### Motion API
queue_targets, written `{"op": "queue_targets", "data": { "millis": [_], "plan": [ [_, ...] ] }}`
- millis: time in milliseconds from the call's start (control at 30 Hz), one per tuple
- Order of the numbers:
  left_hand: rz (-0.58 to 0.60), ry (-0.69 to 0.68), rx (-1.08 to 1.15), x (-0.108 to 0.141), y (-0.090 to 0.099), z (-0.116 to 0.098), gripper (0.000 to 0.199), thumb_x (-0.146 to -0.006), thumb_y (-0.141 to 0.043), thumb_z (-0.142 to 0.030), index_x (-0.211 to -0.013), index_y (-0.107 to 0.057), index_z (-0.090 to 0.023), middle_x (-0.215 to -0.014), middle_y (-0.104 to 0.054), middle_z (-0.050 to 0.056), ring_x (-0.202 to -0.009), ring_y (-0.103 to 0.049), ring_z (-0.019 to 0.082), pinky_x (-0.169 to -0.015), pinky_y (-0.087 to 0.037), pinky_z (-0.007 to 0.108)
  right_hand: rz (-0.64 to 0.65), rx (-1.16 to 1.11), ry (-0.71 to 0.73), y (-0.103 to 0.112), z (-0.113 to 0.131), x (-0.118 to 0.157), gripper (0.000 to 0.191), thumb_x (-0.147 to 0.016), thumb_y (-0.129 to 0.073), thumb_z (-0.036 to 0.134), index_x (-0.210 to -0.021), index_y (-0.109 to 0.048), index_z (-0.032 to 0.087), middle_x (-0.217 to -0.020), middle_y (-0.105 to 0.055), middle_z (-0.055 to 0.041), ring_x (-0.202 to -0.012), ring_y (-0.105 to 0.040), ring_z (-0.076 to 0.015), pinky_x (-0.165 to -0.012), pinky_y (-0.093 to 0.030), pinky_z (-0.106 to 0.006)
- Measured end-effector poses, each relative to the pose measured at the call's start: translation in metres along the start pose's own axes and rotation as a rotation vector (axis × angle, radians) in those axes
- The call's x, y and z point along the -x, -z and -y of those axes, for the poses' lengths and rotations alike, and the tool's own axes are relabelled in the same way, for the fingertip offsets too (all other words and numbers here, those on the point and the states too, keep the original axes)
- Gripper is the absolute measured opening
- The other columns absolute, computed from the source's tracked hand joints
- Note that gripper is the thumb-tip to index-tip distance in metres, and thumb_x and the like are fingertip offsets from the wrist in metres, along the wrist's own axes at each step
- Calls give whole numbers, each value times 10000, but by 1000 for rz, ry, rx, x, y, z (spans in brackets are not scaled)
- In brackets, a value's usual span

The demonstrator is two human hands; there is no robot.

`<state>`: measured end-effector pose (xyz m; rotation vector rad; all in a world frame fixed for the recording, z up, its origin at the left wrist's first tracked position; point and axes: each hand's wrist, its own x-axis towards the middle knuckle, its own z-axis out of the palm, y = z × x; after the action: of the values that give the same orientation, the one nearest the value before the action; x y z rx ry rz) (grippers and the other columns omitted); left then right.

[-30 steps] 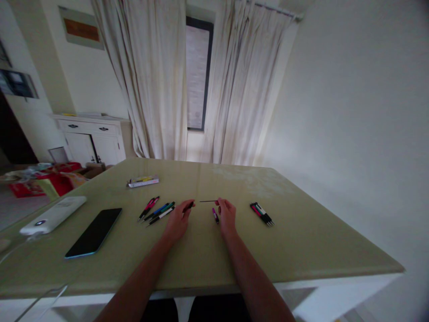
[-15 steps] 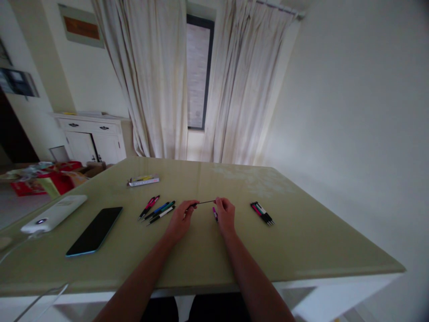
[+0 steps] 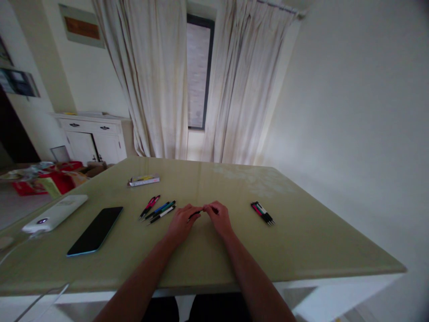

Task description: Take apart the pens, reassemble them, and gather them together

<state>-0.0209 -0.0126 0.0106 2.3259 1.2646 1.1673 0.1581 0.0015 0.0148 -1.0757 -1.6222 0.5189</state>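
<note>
- Here at mid-table, the left hand point(image 3: 180, 221) is closing its fingertips on a slim dark pen part point(image 3: 194, 215).
- Just to its right, the right hand point(image 3: 219, 218) is curling and pinching, a dark piece point(image 3: 215, 210) showing under its fingers; the fingertips are meeting at the part's end.
- Over at nine o'clock from the hands, blue, green and white pens point(image 3: 162, 212) are lying beside two pink-and-black pens point(image 3: 149, 207).
- Three o'clock: a tight row of pens point(image 3: 262, 213) is resting on the green tabletop point(image 3: 301, 241).
- Ten o'clock: an open box point(image 3: 144, 181) is showing side lettering, too small to read.
- Between eight and nine, a phone point(image 3: 95, 230) is lying dark-screened; beyond it, a white device point(image 3: 56, 213) is displaying a round mark and an unreadable label.
</note>
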Motion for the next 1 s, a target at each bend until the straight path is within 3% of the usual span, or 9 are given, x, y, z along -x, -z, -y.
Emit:
{"op": "queue_targets", "data": {
  "millis": [100,200,300,433,700,1000],
  "plan": [
    [-43,55,-38,0,-1,-1,259,-970,-481,-315,-1098,-694,-244,-1006,-703,46,-938,-645,208,-879,-472,354,-165,135,-104,3,-6,-1,336,-950,-510,439,-832,-703,191,-797,-657,-58,-719,-586,-181,-683,-442,-276],
    [-84,110,-100,0,-3,3,242,-967,-466,-289,-1054,-681,-220,-983,-690,52,-908,-638,205,-868,-469,347,-235,411,-181,5,-18,-1,192,-842,-647,354,-923,-693,186,-942,-666,-112,-879,-600,-248,-787,-446,-335],
    [-94,142,-168,0,-3,8,223,-964,-465,-264,-1046,-667,-214,-980,-681,56,-938,-627,209,-886,-454,345,-103,553,-195,5,-33,2,111,-791,-681,249,-887,-703,198,-924,-668,-111,-870,-600,-252,-793,-434,-348],
    [-73,186,-240,0,-2,8,202,-952,-484,-239,-1030,-670,-224,-995,-684,52,-977,-620,223,-892,-435,348,6,509,-144,3,-40,3,90,-850,-611,205,-840,-700,211,-867,-669,-79,-824,-595,-210,-778,-427,-323],
    [-12,247,-260,-1,1,4,217,-959,-483,-248,-1050,-680,-237,-1027,-689,54,-1013,-612,221,-900,-415,336,112,177,24,-3,-21,-1,95,-924,-588,220,-910,-681,211,-930,-673,-58,-898,-604,-185,-830,-451,-301],
    [55,179,-310,-1,2,-1,200,-941,-526,-242,-1020,-708,-273,-1046,-709,33,-1031,-612,225,-889,-396,348,239,246,110,-2,-15,3,120,-962,-558,230,-965,-678,226,-952,-694,-44,-933,-598,-187,-895,-408,-333]
  ]
}}
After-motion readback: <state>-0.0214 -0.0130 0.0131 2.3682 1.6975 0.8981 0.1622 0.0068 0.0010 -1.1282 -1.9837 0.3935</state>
